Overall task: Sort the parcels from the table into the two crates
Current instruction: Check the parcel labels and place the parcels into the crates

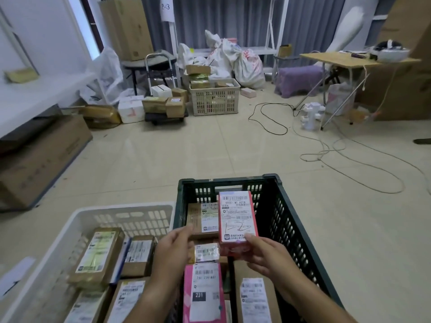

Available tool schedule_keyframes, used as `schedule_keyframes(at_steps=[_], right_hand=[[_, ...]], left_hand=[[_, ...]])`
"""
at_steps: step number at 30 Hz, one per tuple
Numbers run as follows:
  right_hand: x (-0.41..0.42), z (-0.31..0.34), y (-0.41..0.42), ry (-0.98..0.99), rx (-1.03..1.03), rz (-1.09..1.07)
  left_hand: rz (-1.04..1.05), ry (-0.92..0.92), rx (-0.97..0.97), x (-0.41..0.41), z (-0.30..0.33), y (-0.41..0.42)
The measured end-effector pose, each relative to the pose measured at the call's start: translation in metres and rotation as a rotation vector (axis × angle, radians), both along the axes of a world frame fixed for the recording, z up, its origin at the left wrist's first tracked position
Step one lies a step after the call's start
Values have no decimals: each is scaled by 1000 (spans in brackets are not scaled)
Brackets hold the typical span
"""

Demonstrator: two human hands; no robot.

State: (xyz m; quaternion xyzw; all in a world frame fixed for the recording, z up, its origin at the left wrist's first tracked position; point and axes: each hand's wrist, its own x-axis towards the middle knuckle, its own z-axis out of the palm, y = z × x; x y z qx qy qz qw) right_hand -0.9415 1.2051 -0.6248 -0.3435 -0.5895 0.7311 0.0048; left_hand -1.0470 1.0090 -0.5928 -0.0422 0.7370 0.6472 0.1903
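Note:
My right hand (265,255) grips the near end of a red parcel (236,220) with a white shipping label, holding it above the dark green crate (286,220). My left hand (172,248) hovers beside it over the wall between the crates, fingers relaxed and holding nothing. The green crate contains a brown box (200,220), a small taped parcel (206,252), a pink parcel (204,292) and another brown box (254,297). The white crate (77,217) to the left holds several brown labelled parcels (98,255).
A tiled floor stretches ahead with loose cables (345,157) at the right. A beige crate (215,100) of boxes, sacks and stacked cartons stand at the back. A large flat carton (39,159) lies at the left, and a folding table (349,60) is at the back right.

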Motion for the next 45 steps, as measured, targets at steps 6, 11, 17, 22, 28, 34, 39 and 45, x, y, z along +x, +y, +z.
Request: schedule_keyframes(at_steps=[6,11,17,22,28,34,39,45], right_hand=[[-16,-28,-16,-51,-25,14],[-47,-38,-33,-34,-54,44],[-111,-40,-43,-28,-57,-8],[-145,-54,-53,-57,-33,-19],[-163,-62,-56,-65,65,-62],[-168,-66,-58,-73,89,-71],[-171,-57,-55,-105,-11,-37],[-104,-12,-48,-51,448,153]], left_hand=[[46,4,78,-6,3,-3],[15,33,99,-8,1,-6],[11,50,137,-10,3,-5],[52,39,138,-11,2,-8],[43,28,128,-14,2,-9],[59,13,125,-14,5,-13],[45,26,97,-8,10,-13],[-67,107,24,-1,13,-17]])
